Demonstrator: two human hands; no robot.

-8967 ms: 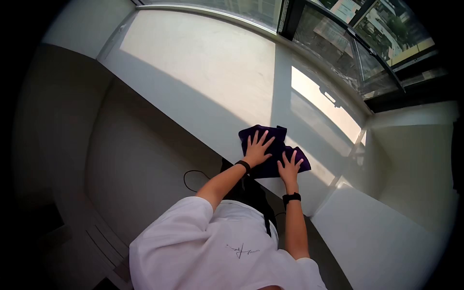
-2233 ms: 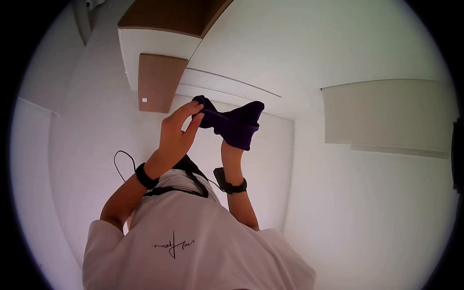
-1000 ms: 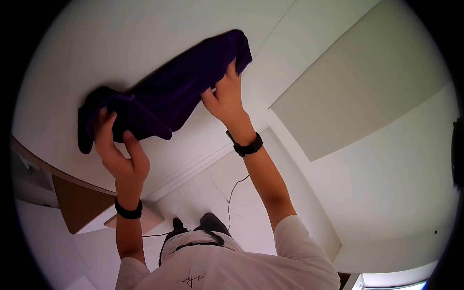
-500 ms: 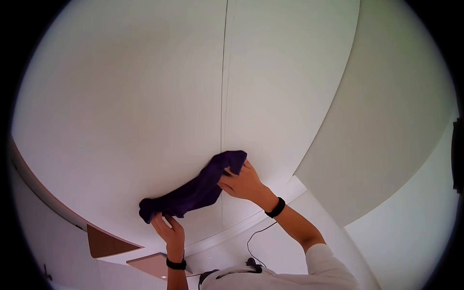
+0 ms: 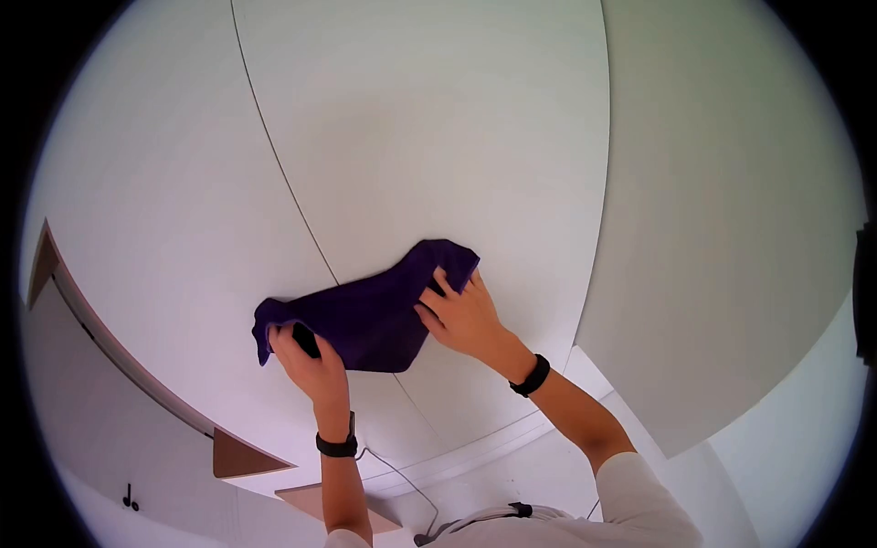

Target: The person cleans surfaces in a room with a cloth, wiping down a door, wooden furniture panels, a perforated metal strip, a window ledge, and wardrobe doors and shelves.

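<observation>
Head view: a broad white panelled surface [image 5: 420,137] fills most of the frame, split by a thin dark seam [image 5: 283,183] that curves from the top left down toward the middle. A second, slightly greyer panel [image 5: 731,237] takes up the right side, set off from the first by a straight edge. At the lower left a brown wooden edge [image 5: 245,459] shows beneath the white surface.

Just below the centre of the frame a dark purple cloth [image 5: 370,310] lies spread against the white panel, across the seam. The right hand [image 5: 464,315] presses flat on the cloth's right end with the fingers spread wide. The left hand [image 5: 306,361] grips the cloth's left end, fingers curled around a bunched fold.

Each wrist wears a black band [image 5: 337,447]. A white sleeve [image 5: 639,507] shows at the bottom right of the frame.
</observation>
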